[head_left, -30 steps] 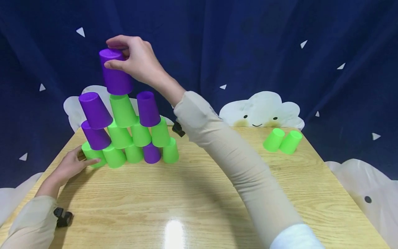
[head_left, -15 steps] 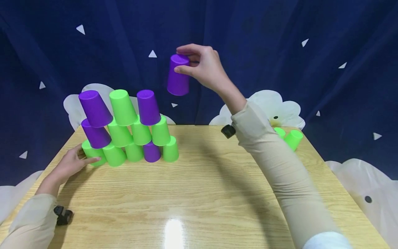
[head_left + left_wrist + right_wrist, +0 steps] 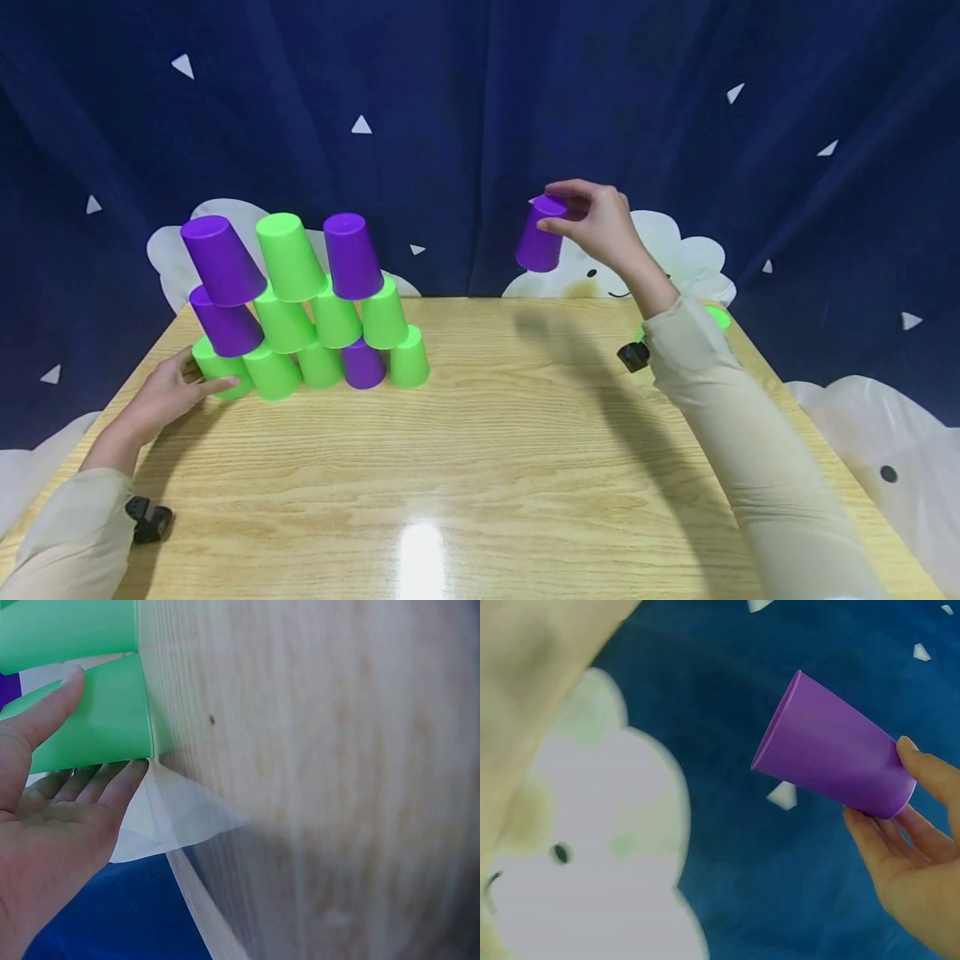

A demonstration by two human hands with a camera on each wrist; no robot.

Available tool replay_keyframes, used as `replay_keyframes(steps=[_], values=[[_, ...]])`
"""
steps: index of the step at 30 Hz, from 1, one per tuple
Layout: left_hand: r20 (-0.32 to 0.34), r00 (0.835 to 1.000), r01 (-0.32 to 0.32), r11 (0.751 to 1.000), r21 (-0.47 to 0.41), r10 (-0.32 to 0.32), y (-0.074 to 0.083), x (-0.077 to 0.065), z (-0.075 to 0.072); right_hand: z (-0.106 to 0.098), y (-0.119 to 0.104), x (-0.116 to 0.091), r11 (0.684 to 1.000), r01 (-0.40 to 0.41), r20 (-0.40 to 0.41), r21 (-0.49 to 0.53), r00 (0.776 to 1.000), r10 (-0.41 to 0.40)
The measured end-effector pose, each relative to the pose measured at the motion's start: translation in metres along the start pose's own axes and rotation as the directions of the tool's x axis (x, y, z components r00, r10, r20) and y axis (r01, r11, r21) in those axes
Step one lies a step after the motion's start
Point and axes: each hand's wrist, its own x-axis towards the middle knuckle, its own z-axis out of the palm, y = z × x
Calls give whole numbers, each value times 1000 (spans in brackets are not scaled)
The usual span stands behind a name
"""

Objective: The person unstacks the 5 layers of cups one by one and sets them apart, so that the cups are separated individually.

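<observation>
My right hand [image 3: 596,218] grips an upside-down purple cup [image 3: 542,237] by its narrow base, thumb on one side and fingers on the other. That cup hangs in the air right of the stack; in the right wrist view the cup [image 3: 832,746] has its wide rim pointing away from the palm. At the lower left my left hand [image 3: 168,390] holds the end green cup [image 3: 222,367] of the bottom row. In the left wrist view my thumb lies on one side of this green cup [image 3: 97,716] and my fingers on the other.
Three rows of upside-down cups stand at left, topped by a purple cup [image 3: 222,260], a green cup [image 3: 291,257] and another purple cup [image 3: 352,257]. A green cup [image 3: 718,317] at the table's [image 3: 480,433] far right is mostly behind my right sleeve. A dark curtain [image 3: 450,100] hangs behind.
My right hand has carried the purple cup from above the top row's middle green cup to the right, then lower. My left hand has stayed at the bottom-row green cup.
</observation>
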Motion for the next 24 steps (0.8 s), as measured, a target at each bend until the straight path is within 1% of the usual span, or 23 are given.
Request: replay_keyframes(steps=[8,12,17,21,24], values=[[-8,1000,-21,1000,2,21,0,-2,0,-9,52,-29,997,-69,-22,-39,997,68],[-9,1000,-17,1000,7,17,1,-4,-1,-11,78,-45,993,-75,-6,-88,997,74],[9,1000,-8,1000,-10,8,3,-7,-3,-14,110,-63,981,-96,9,-168,995,99],[4,1000,-13,1000,-1,13,3,-7,-4,-16,130,-75,963,-72,29,-258,996,83],[-6,1000,-20,1000,9,20,1,-6,-4,-16,138,-82,943,-42,50,-331,997,62]])
